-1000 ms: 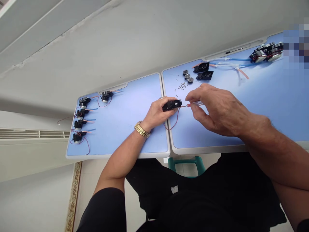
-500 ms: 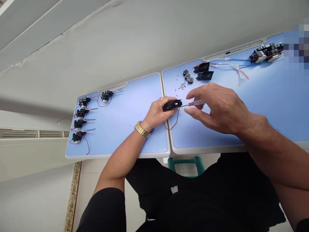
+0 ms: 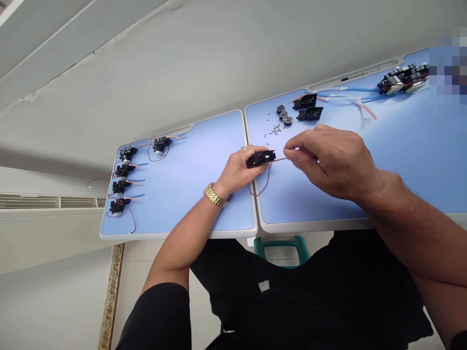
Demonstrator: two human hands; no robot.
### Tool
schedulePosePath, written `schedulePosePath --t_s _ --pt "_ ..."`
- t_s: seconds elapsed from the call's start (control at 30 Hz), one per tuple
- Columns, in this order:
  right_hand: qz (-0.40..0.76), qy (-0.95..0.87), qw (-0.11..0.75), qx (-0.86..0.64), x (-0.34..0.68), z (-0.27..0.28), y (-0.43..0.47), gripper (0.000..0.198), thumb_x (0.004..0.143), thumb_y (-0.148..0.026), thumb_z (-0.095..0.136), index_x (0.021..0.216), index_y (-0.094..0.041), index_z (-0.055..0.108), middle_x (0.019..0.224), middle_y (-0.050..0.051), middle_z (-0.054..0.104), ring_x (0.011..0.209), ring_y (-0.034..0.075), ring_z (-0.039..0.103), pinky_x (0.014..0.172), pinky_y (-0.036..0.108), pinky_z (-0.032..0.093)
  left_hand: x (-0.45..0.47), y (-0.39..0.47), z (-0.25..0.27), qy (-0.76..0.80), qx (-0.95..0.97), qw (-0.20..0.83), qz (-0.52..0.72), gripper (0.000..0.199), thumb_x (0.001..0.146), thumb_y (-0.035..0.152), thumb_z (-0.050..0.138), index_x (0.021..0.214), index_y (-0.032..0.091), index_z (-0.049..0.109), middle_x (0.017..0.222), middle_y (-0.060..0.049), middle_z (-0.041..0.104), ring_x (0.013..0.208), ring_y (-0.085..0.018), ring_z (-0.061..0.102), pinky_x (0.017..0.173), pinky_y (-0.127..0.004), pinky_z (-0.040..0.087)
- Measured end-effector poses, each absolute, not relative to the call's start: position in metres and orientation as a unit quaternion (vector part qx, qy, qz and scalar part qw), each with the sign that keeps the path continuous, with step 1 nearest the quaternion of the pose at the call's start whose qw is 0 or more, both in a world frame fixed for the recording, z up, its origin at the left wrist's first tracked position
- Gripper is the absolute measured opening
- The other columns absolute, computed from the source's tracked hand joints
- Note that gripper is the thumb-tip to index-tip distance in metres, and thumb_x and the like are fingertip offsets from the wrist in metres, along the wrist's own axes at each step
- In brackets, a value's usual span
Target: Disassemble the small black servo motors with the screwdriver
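Observation:
My left hand (image 3: 239, 170) grips a small black plastic assembly (image 3: 263, 157) above the seam between two blue tabletops. A thin red and dark wire (image 3: 268, 182) trails down from the assembly. My right hand (image 3: 328, 160) pinches a screwdriver (image 3: 280, 159), its metal shaft lying level and reaching the assembly's right side. The screwdriver's handle is hidden behind my fingers, and the tip's exact contact cannot be seen. Beyond my hands lie loose screws (image 3: 276, 130), several round metal parts (image 3: 283, 115) and two black plastic housings (image 3: 310, 114).
Several wired black assemblies (image 3: 120, 187) with blue and orange tubes line the left tabletop (image 3: 189, 194). More motor-like units (image 3: 396, 82) with tubes lie at the far right, by a pen (image 3: 353, 77) in the table's groove. A green stool (image 3: 301, 250) stands below.
My right thumb and fingers have closed from a loose, spread position onto the screwdriver's handle, covering it. My left hand and the black assembly have stayed in place.

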State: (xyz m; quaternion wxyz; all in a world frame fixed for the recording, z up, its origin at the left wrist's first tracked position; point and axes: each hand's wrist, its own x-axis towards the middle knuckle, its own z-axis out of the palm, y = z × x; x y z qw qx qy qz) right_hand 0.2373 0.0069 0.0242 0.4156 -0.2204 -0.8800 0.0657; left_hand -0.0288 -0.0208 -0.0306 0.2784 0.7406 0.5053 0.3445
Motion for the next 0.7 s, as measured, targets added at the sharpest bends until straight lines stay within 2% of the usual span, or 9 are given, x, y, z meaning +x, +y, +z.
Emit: schedulePosePath --t_s 0.13,0.2,0.3,0.37,0.47,0.57,0.63,0.7 --pt "0.125 -0.891 0.352 -0.256 0.237 0.032 0.000 0.027 0.113 -0.014 0.056 0.131 -0.032 0.066 0.105 0.008 0.082 0.097 0.034 0.075 0.090 0.057 0.061 -0.028 -0.021 -0.030 0.506 0.738 0.277 0.349 0.028 0.102 0.025 0.084 0.130 0.026 0.082 0.121 -0.004 0.088 0.106 -0.021 0.080 0.102 -0.039 0.065" --pt "0.140 -0.890 0.337 -0.273 0.238 0.033 0.001 0.027 0.113 -0.017 0.058 0.133 -0.033 0.066 0.109 0.009 0.082 0.101 0.036 0.075 0.095 0.060 0.061 -0.028 -0.021 -0.030 0.504 0.740 0.278 0.349 0.028 0.102 0.025 0.084 0.131 0.026 0.082 0.121 -0.005 0.088 0.107 -0.021 0.080 0.102 -0.039 0.065" --pt "0.119 -0.877 0.383 -0.265 0.238 0.026 0.007 0.005 0.115 -0.032 0.067 0.120 -0.031 0.070 0.090 0.004 0.079 0.082 0.030 0.074 0.084 0.051 0.059 -0.029 -0.021 -0.031 0.491 0.748 0.275 0.351 0.028 0.103 0.025 0.083 0.131 0.025 0.081 0.121 -0.005 0.087 0.108 -0.021 0.081 0.103 -0.040 0.065" --pt "0.094 -0.869 0.419 -0.247 0.239 0.022 0.010 0.008 0.116 -0.034 0.068 0.110 -0.030 0.070 0.079 0.001 0.074 0.070 0.026 0.069 0.075 0.046 0.056 -0.029 -0.021 -0.031 0.487 0.752 0.271 0.352 0.027 0.104 0.025 0.083 0.130 0.025 0.081 0.121 -0.005 0.087 0.108 -0.021 0.081 0.104 -0.040 0.065" --pt "0.084 -0.880 0.409 -0.229 0.238 0.025 0.008 0.019 0.116 -0.018 0.056 0.119 -0.031 0.069 0.091 0.005 0.079 0.079 0.029 0.071 0.078 0.049 0.057 -0.028 -0.021 -0.031 0.499 0.749 0.267 0.345 0.027 0.104 0.026 0.084 0.130 0.026 0.081 0.121 -0.005 0.088 0.107 -0.021 0.081 0.104 -0.040 0.065" --pt "0.097 -0.894 0.367 -0.238 0.238 0.029 0.005 0.028 0.115 -0.015 0.051 0.129 -0.033 0.066 0.103 0.008 0.082 0.093 0.032 0.074 0.088 0.054 0.061 -0.028 -0.021 -0.031 0.502 0.746 0.270 0.344 0.027 0.104 0.026 0.083 0.131 0.026 0.082 0.120 -0.005 0.088 0.106 -0.021 0.080 0.103 -0.041 0.065" --pt "0.093 -0.887 0.379 -0.248 0.239 0.027 0.007 0.017 0.116 -0.021 0.057 0.122 -0.032 0.068 0.096 0.005 0.081 0.087 0.029 0.075 0.085 0.051 0.061 -0.028 -0.021 -0.031 0.497 0.748 0.270 0.347 0.027 0.103 0.025 0.083 0.130 0.026 0.082 0.120 -0.005 0.088 0.106 -0.021 0.080 0.103 -0.041 0.065" --pt "0.076 -0.873 0.409 -0.255 0.239 0.022 0.011 0.008 0.116 -0.031 0.066 0.108 -0.031 0.069 0.081 0.000 0.076 0.071 0.025 0.070 0.073 0.045 0.057 -0.028 -0.021 -0.031 0.498 0.748 0.270 0.347 0.027 0.103 0.025 0.083 0.130 0.026 0.082 0.120 -0.005 0.088 0.106 -0.021 0.080 0.104 -0.041 0.065"
